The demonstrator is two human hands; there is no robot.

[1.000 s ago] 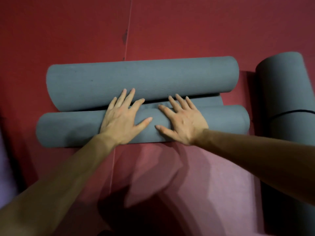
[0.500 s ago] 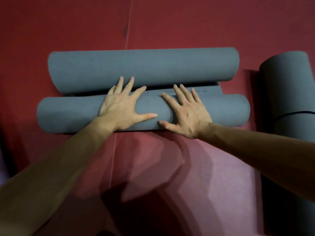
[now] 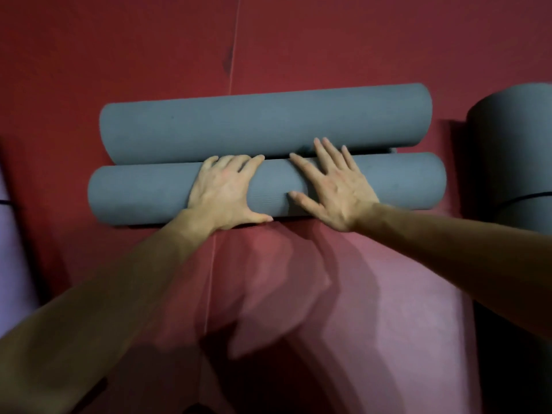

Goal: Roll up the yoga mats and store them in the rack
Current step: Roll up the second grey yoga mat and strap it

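Note:
Two grey-blue yoga mat rolls lie side by side across the red floor. The near roll [image 3: 134, 192] touches the far roll [image 3: 239, 124]; a sliver of flat mat shows between them at the right end. My left hand [image 3: 224, 189] lies on the middle of the near roll, its fingers curled over the top into the seam between the rolls and its thumb along the near side. My right hand [image 3: 334, 186] presses flat on the same roll, with straight fingers whose tips reach the far roll. No rack is in view.
A darker grey rolled mat [image 3: 513, 144] with a black strap lies at the right edge. A pale purple mat [image 3: 12, 249] shows at the left edge. The red floor padding [image 3: 328, 40] has a seam running from top to bottom left of centre.
Both hands have pushed the near roll away from me until it meets the far roll, closing the strip of flat mat between them. My left fingers have curled over the roll's top.

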